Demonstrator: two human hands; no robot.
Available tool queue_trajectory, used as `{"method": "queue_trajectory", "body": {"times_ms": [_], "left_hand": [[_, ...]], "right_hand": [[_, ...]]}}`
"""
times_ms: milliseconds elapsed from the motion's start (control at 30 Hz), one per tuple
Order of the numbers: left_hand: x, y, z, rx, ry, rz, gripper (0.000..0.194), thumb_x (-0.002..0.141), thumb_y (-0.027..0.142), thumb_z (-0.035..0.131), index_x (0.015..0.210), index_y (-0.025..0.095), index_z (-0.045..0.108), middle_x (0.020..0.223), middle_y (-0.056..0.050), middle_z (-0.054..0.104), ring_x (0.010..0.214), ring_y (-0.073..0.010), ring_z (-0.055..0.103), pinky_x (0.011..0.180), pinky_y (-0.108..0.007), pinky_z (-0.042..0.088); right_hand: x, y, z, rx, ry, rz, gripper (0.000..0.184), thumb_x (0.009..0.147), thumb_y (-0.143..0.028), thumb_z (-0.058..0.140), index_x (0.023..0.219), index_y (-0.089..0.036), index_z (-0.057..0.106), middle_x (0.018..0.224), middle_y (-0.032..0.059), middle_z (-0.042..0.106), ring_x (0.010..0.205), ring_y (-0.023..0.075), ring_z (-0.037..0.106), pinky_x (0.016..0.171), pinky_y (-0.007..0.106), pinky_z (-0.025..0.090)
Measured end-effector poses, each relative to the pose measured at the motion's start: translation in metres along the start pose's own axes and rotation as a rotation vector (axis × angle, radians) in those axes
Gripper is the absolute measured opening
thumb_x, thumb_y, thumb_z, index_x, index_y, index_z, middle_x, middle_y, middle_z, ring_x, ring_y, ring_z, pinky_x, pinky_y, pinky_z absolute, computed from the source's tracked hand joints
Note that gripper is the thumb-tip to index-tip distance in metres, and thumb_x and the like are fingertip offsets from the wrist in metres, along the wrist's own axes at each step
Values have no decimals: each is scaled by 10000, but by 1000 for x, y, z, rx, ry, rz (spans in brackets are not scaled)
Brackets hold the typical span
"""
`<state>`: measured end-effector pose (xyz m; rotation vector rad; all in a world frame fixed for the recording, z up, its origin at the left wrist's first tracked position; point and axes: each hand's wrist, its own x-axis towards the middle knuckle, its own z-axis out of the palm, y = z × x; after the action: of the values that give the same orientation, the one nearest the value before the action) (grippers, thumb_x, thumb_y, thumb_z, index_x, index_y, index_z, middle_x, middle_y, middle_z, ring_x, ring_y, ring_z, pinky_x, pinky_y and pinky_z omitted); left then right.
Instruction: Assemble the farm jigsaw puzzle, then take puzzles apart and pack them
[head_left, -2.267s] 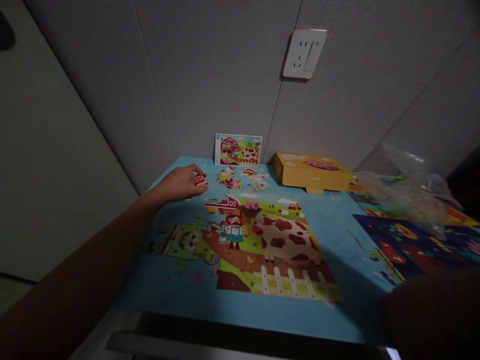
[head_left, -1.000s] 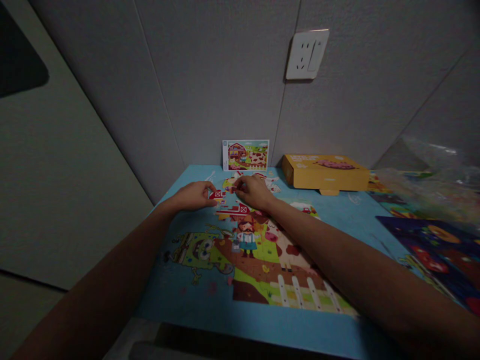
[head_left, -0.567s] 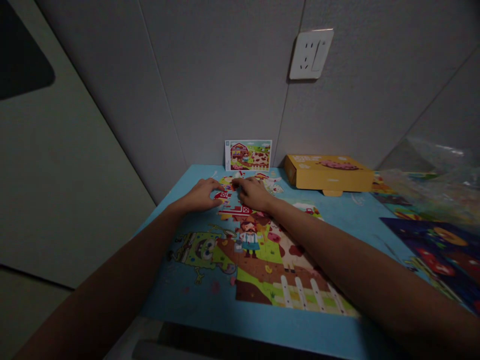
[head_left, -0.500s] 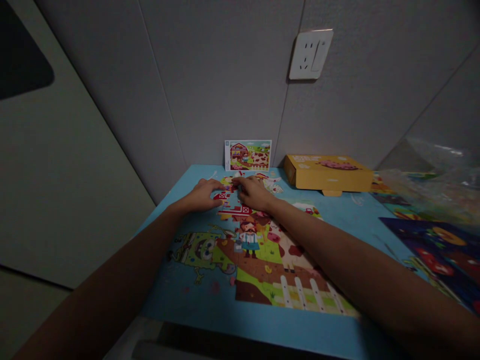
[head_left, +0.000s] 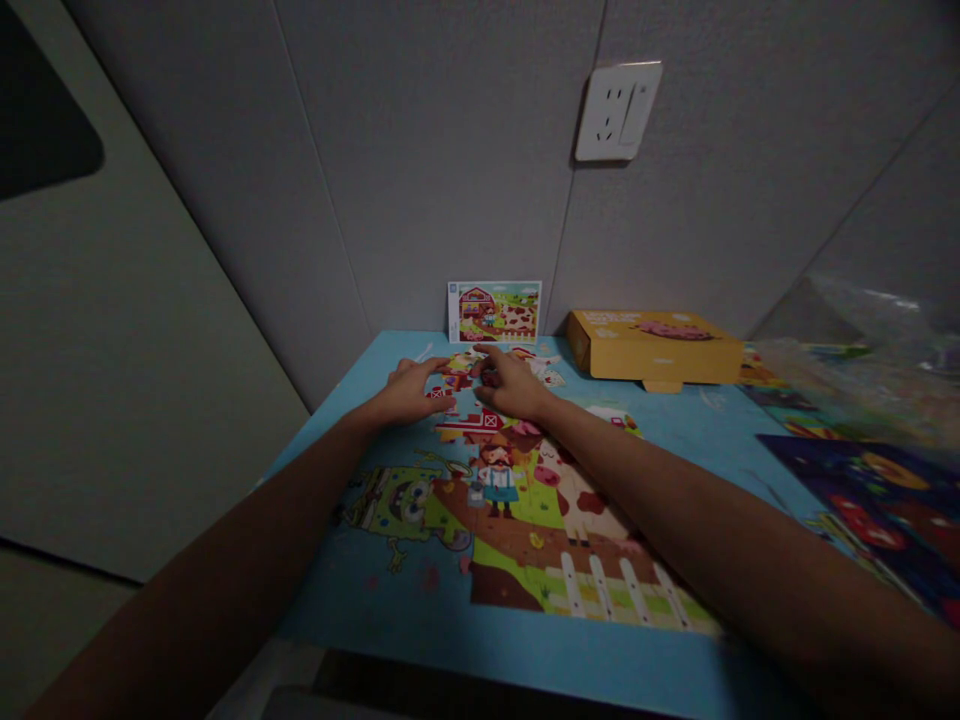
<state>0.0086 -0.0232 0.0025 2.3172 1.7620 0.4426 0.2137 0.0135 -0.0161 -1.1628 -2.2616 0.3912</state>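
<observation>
My left hand rests over the far left of the table, thumb and fingers apart, beside a red barn puzzle piece. The thumb partly covers that piece. Just to its right is my right hand, its index finger stretched forward and the other fingers bent, above loose puzzle pieces. I see nothing clearly held in either hand. Nearer to me lies the joined part of a farm puzzle with a farmer, a cow and a white fence. My right forearm hides some of its right side.
A picture card of the farm scene leans on the wall. A yellow box stands at the back right. Clear plastic wrapping and a dark blue printed sheet lie at the right. The table has a cartoon print.
My right index finger has straightened and lifted away from the pieces near my left fingers. My left thumb has shifted slightly right over the red barn piece.
</observation>
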Motion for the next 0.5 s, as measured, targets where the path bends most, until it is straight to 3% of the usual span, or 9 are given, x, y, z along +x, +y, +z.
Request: {"method": "queue_trajectory", "body": {"times_ms": [100, 233, 500], "left_hand": [[0, -1, -1, 3, 14, 12, 732, 742, 438, 632, 1388, 158, 434, 1307, -125, 549, 1232, -337, 429, 1050, -443, 333], [1, -6, -1, -44, 13, 51, 723, 738, 392, 637, 1390, 158, 428, 1354, -122, 531, 1236, -330, 435, 1044, -465, 340], [4, -13, -1, -204, 11, 141, 627, 675, 153, 565, 1300, 194, 534, 1278, -84, 607, 1195, -278, 518, 1020, -429, 400]], "right_hand": [[-1, 0, 0, -49, 21, 25, 737, 699, -228, 614, 1391, -173, 367, 1150, 87, 647, 1111, 285, 505, 965, 462, 356], [-1, 1, 2, -91, -43, 13, 764, 730, -274, 593, 1431, -163, 309, 1271, 98, 598, 1205, 331, 434, 999, 515, 300], [0, 0, 1, -107, -20, -1, 709, 756, -310, 623, 1398, -153, 368, 1130, 92, 664, 1117, 315, 487, 947, 475, 336]]}}
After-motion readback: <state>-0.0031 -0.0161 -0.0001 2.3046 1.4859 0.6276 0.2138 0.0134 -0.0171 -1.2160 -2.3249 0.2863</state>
